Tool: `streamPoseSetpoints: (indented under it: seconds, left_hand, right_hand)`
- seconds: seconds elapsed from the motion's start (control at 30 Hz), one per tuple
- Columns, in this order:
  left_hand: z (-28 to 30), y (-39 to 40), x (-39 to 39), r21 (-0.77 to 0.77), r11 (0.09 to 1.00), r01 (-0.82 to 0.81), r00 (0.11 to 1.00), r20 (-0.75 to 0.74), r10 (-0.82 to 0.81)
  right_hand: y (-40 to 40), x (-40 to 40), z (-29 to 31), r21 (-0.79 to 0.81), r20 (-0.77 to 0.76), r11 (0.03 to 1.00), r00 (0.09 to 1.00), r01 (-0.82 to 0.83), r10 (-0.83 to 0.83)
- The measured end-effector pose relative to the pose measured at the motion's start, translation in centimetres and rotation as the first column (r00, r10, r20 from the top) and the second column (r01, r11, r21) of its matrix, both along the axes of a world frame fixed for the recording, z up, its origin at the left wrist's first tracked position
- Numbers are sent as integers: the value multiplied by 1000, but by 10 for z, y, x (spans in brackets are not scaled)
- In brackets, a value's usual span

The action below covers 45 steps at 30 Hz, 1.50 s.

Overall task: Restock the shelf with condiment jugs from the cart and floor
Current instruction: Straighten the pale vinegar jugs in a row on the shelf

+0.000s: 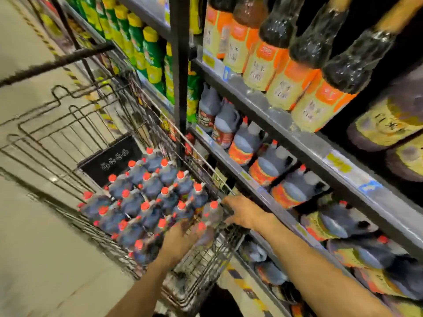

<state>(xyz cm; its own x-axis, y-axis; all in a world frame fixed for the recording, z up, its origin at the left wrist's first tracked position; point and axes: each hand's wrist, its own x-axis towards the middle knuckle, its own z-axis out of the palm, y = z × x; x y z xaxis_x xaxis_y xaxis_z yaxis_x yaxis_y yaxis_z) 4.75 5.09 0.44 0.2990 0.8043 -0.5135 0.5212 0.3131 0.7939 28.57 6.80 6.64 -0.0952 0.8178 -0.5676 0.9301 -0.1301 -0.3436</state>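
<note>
A wire cart (206,255) holds several dark condiment jugs (151,186) with red caps. My left hand (179,235) reaches into the cart's near corner and closes around a blurred jug (202,234). My right hand (243,213) lies over the cart's right rim. Its fingers touch a neighbouring jug (212,213), but blur hides whether they grip it. To the right, matching jugs (267,165) with orange labels stand in a row on the middle shelf (258,186). More jugs (343,223) fill the shelf below it.
Tall dark bottles (286,65) with orange and yellow labels fill the upper shelf. Green and yellow bottles (151,53) stand further along. A black shelf upright (180,65) rises beside the cart. A black box (112,159) lies at the cart's far end. Grey floor (45,248) is on the left.
</note>
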Motion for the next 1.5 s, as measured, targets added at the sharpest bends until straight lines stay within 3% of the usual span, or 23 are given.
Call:
streamPoseSetpoints:
  seconds: [0.2, 0.43, 0.73, 0.97, 1.13, 1.23, 1.37, 1.5]
  left_hand:
    - [-46, -4, 27, -89, 994, -71, 994, -90, 63]
    - [-92, -3, 56, -18, 993, -119, 980, -166, 115]
    - [-107, -8, 50, 23, 985, -171, 972, -158, 172]
    - [-111, -2, 3, 105, 994, -36, 969, -238, 61]
    - [-118, -14, -12, 111, 994, 9, 985, -173, 11]
    - [-121, -16, -11, 81, 995, -63, 985, -154, 75]
    - [-133, -36, -11, -85, 937, -339, 934, -153, 323]
    - [-159, -56, -8, -344, 847, -407, 914, -159, 374]
  right_hand:
    - [42, 4, -70, -24, -28, 989, 989, -149, 148]
    - [58, 14, -158, -8, -41, 964, 963, -266, 265]
    - [48, -2, -149, 47, 42, 967, 967, -251, 249]
    - [24, -24, -149, 80, -32, 969, 971, -233, 236]
    - [17, -34, -154, 80, -218, 993, 971, -86, 102]
    - [16, -28, -157, -33, -412, 996, 906, 89, -94]
    - [9, -13, -169, -236, -496, 959, 829, 158, -259]
    - [13, -7, -185, -369, -468, 922, 833, 120, -296]
